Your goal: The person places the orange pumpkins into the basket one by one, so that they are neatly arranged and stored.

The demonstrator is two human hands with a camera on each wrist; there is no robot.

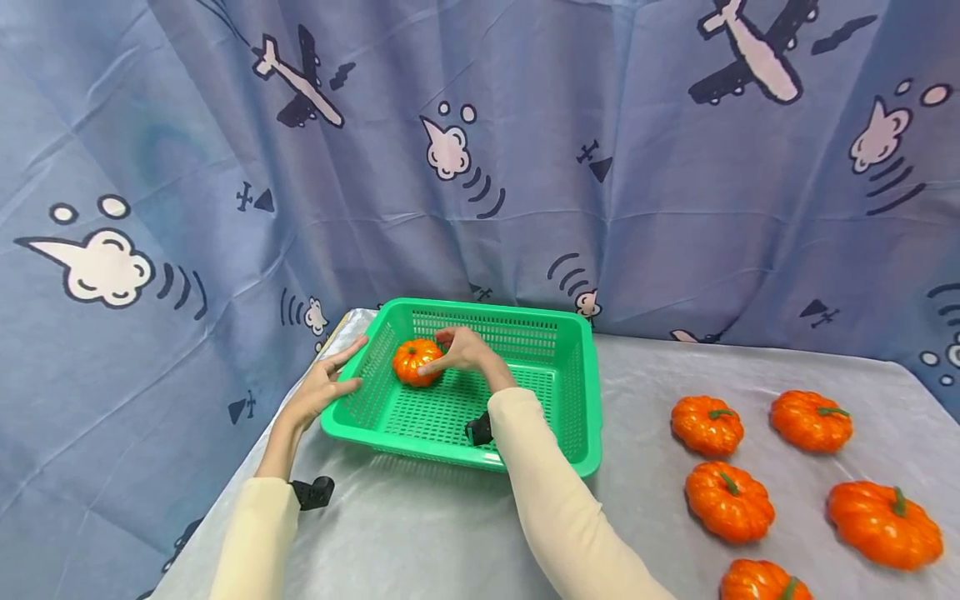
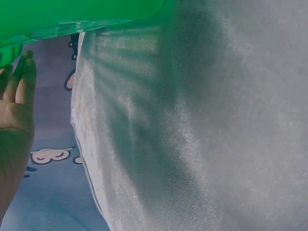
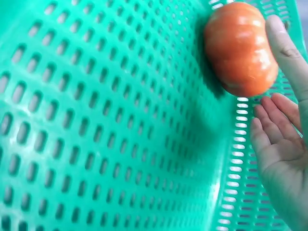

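A green plastic basket [image 1: 465, 454] stands on the table with one orange pumpkin [image 1: 415, 362] inside, near its left end. At that pumpkin's right side is my right hand [image 1: 467, 350], its thumb and fingers spread apart. In the right wrist view the thumb lies close along the pumpkin [image 3: 240, 50], while the other fingers sit below it with a gap. My left hand [image 1: 324, 392] is at the basket's left rim, fingers extended. From the left wrist, the fingertips of that hand [image 2: 17, 110] reach up to the green rim, partly cut off by the frame edge.
Several more orange pumpkins with green stems, such as one pumpkin [image 1: 727, 502], lie on the silver-grey table cover [image 1: 637, 400] to the right of the basket. A blue curtain [image 1: 517, 150] with printed aeroplanes hangs behind and along the left of the table.
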